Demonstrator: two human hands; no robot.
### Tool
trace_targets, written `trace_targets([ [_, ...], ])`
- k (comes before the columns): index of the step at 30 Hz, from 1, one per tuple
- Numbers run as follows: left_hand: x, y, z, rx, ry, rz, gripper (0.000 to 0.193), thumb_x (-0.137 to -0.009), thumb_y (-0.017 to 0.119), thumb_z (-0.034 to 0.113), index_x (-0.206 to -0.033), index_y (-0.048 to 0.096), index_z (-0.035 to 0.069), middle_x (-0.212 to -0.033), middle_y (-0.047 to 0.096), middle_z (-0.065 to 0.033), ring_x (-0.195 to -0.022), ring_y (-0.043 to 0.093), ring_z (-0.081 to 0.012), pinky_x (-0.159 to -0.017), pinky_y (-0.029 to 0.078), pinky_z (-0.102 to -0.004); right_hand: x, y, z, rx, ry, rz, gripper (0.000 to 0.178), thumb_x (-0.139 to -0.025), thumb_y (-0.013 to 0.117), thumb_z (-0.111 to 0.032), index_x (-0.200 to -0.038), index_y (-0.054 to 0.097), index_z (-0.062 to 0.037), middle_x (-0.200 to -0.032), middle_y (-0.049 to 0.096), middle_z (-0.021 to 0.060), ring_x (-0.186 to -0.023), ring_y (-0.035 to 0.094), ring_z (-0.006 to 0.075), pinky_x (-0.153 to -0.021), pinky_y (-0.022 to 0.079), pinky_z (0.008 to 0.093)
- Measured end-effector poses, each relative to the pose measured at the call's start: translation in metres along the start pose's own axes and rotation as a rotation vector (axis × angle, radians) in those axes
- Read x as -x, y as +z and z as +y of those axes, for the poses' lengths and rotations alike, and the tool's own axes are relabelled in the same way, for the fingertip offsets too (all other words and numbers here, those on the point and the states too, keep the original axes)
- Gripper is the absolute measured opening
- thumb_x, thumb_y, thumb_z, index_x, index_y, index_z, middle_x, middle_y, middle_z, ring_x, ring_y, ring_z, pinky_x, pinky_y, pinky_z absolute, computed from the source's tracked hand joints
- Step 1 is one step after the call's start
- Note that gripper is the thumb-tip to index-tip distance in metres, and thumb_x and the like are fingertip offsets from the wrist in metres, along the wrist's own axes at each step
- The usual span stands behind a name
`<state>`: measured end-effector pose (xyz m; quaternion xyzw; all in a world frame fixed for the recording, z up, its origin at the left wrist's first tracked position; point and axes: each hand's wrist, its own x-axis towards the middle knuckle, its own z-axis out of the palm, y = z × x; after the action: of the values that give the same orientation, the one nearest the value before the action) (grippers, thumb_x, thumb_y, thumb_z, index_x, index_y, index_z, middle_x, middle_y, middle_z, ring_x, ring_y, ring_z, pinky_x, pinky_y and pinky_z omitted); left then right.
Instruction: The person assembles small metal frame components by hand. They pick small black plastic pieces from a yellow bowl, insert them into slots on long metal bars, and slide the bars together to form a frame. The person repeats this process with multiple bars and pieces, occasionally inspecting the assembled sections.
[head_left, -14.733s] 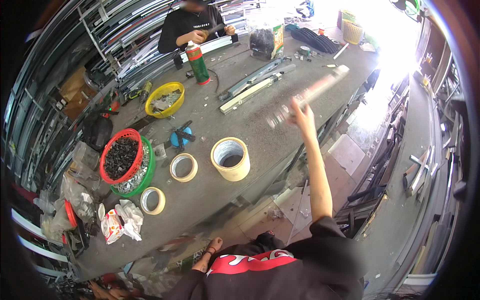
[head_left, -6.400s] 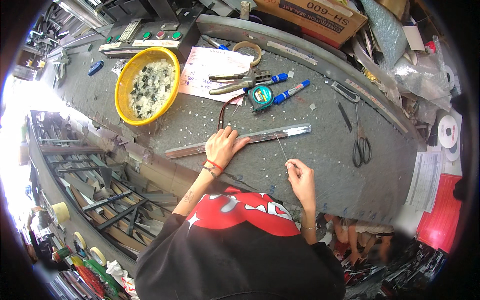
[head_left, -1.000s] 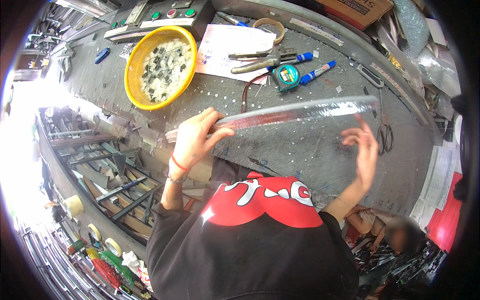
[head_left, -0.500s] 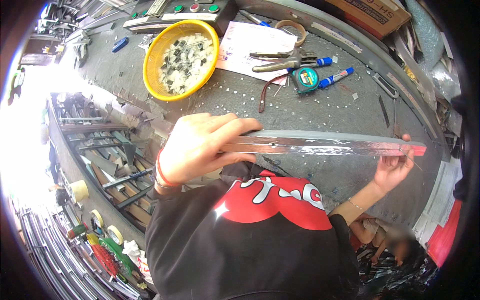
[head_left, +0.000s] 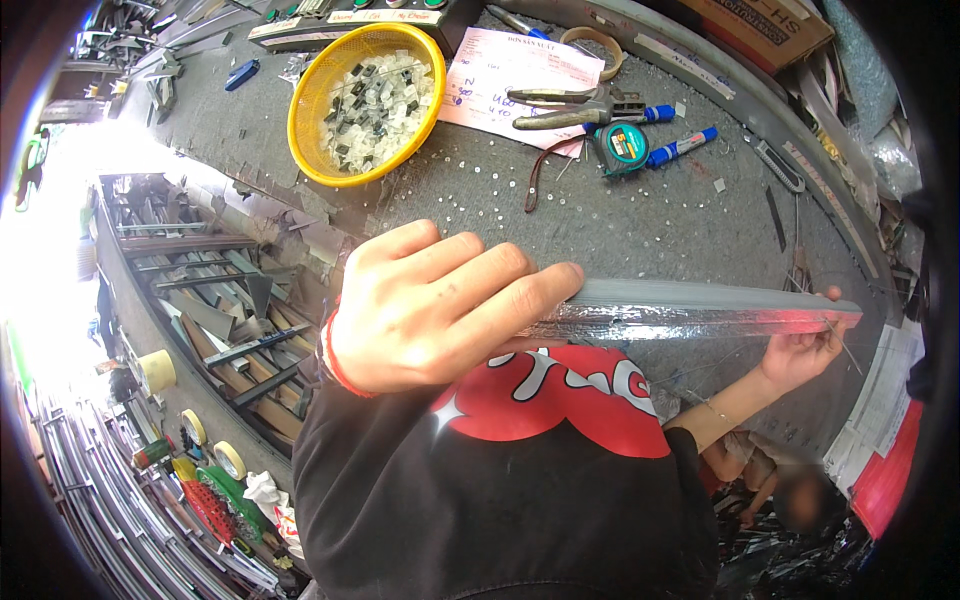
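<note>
A long, straight metal profile bar (head_left: 690, 312), grey along its upper face and shiny along the side, stretches across the space in front of my chest. My left hand (head_left: 430, 310) wraps over its left end, fingers on top, and hides that end. At the far right, my right hand (head_left: 802, 350) grips the other end between thumb and fingers. A thin wire-like piece (head_left: 850, 357) sticks out beside those right fingers; whether they hold it is hard to make out. The bar is held above the dark workbench (head_left: 450, 225).
Beyond the bar are a yellow basket (head_left: 294, 130) of small clear and black pieces, a paper sheet (head_left: 480, 75), pliers (head_left: 560, 118), a tape measure (head_left: 625, 146), a blue marker (head_left: 683, 146) and a utility knife (head_left: 778, 165). A person (head_left: 740, 465) is at lower right.
My left hand looks larger and sits slightly further right and lower in view, covering more of the bar's left part. The bar's grey upper face shows more. My right hand has shifted slightly.
</note>
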<state>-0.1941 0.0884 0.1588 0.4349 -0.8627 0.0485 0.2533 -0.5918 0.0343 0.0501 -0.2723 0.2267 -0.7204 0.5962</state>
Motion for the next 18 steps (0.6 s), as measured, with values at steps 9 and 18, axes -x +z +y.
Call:
trace_targets([
  [9, -0.001, 0.004, 0.002, -0.038, 0.085, 0.111, 0.033, -0.06, 0.065, 0.02, -0.092, 0.068, 0.013, -0.07, 0.057, 0.0068, -0.048, 0.039, -0.0054, -0.045, 0.024, -0.0224, -0.003, -0.007, -0.008, -0.085, 0.039, -0.107, 0.039, -0.089, 0.057, -0.022, -0.118, 0.042, -0.0006, -0.089, 0.055, 0.0102, -0.083, 0.055, 0.0187, -0.071, 0.048, 0.0336],
  [18, -0.005, 0.01, 0.005, -0.003, 0.114, 0.204, 0.025, -0.063, 0.067, 0.017, -0.087, 0.064, 0.012, -0.072, 0.062, 0.0031, -0.045, 0.039, -0.0058, -0.043, 0.022, -0.0226, 0.0, -0.011, -0.011, -0.044, -0.009, -0.085, 0.04, -0.089, 0.057, -0.023, -0.117, 0.041, 0.0, -0.091, 0.056, 0.0121, -0.086, 0.052, 0.0201, -0.076, 0.047, 0.0341],
])
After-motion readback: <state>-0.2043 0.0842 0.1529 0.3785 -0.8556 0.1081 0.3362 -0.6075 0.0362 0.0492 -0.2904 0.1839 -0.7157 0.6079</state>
